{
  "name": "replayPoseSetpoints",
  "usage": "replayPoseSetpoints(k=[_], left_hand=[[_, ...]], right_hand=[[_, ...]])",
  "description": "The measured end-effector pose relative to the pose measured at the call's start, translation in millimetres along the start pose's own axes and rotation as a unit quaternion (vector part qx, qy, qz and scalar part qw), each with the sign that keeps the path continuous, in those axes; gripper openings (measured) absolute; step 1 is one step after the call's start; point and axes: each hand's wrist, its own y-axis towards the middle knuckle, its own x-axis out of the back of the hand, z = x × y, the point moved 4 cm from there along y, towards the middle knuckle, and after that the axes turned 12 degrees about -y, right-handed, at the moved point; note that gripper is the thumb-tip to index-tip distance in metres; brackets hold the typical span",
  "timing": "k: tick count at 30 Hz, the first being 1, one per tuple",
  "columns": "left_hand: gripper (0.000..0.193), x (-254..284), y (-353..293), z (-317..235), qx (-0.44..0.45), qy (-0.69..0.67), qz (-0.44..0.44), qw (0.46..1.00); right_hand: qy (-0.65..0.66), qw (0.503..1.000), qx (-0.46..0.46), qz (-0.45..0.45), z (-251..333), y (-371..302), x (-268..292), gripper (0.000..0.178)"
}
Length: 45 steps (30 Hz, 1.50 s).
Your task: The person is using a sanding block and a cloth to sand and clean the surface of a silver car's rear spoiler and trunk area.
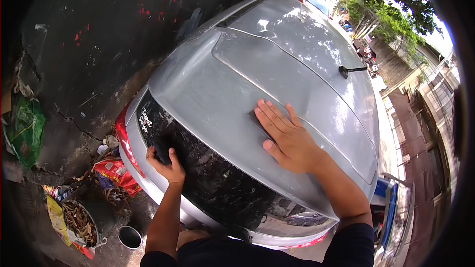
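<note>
A silver car (277, 59) fills the middle of the view, seen from its front end. My right hand (284, 136) lies flat on the hood (217, 89), fingers pressing a dark flat pad (256, 118) against the paint. My left hand (167, 164) grips the dark front panel (217, 178) near its left end, thumb up and fingers curled over something dark there; what it holds I cannot make out. A black wiper (352, 70) rests on the windshield farther up.
Cracked dark concrete (99, 44) lies left of the car. Litter, a red bag (116, 172), a green bag (27, 128), a pan of dry leaves (79, 220) and a small metal can (129, 237) sit at lower left. A street with fences runs along the right.
</note>
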Motion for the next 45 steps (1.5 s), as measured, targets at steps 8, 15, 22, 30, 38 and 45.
replayPoseSetpoints(k=[8, 15, 22, 30, 38, 45], left_hand=[[0.062, 3.7, -4.3, -3.8, -0.002, 0.026, -0.004, 1.000], [0.060, -3.8, 1.2, -10.4, -0.009, 0.028, -0.005, 1.000], [0.059, 1.5, 2.7, -12.2, -0.035, 0.077, -0.004, 0.996], [0.059, 1.7, 1.7, -10.9, -0.012, 0.064, -0.004, 0.998], [0.059, -1.3, 1.0, -12.4, -0.013, 0.062, -0.008, 0.998], [0.060, 6.9, -0.2, -8.5, -0.009, 0.062, -0.003, 0.998]], right_hand=[[0.015, 0.998, 0.048, -0.045, 10.5, 84.6, -5.2, 0.069], [0.028, 0.996, 0.027, -0.076, -6.0, 158.6, -4.2, 0.067], [0.014, 0.990, 0.099, -0.098, 33.8, 177.9, 4.6, 0.061], [0.067, 0.959, 0.132, -0.241, 58.6, 161.4, 11.4, 0.048], [0.163, 0.935, -0.031, -0.313, -11.4, 192.8, 40.3, 0.048], [-0.005, 0.974, 0.199, -0.110, 32.2, 211.7, 5.8, 0.056]])
